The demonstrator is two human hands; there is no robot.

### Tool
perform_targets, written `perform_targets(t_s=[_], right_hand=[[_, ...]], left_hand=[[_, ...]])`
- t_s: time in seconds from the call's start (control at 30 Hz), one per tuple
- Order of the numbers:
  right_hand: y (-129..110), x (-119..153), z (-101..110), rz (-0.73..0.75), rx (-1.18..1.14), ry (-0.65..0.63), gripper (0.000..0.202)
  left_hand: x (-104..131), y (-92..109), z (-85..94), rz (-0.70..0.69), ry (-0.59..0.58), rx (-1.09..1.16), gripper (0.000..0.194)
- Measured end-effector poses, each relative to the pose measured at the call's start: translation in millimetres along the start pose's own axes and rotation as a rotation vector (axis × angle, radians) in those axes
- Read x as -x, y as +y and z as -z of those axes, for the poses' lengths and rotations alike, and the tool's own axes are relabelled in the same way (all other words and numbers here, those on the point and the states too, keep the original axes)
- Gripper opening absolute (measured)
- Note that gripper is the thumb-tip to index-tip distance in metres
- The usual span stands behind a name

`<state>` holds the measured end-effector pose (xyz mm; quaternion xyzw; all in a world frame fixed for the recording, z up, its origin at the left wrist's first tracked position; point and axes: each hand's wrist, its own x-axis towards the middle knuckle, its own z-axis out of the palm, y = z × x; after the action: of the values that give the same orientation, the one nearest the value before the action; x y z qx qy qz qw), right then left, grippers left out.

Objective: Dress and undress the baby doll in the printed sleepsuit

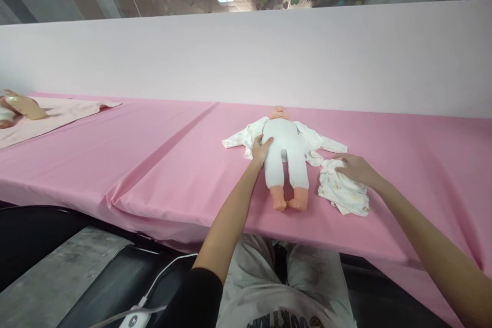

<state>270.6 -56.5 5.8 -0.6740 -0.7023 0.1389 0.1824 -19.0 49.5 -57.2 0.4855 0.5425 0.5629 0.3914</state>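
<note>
A baby doll with a white cloth body lies on its back on a pink-covered table, feet towards me. Spread beneath it is a small white jacket, its sleeves out to both sides. My left hand grips the doll's side at the waist, thumb on the front; the other fingers are partly hidden. To the right of the doll's legs lies a crumpled white garment with a faint yellowish print. My right hand has its fingers closed on the upper edge of that garment.
At the far left, part of another doll rests on a pale pink cloth. A white wall borders the table's back edge. Below the front edge are black chairs and a white cable with a small white device.
</note>
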Motion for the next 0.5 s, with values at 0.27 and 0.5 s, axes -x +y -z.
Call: perform_targets(t_s=[0.27,0.5], right_hand=[[-131.9,-20.9,55.5,0.231,-0.222,0.697,0.047],[-180.6,-10.3,37.1,0.522,-0.169,-0.230,0.047]], left_hand=[[20.1,30.8,9.7,-0.154,0.105,-0.277,0.048],[30.3,76.6,7.0,-0.156,-0.264,0.246,0.079]])
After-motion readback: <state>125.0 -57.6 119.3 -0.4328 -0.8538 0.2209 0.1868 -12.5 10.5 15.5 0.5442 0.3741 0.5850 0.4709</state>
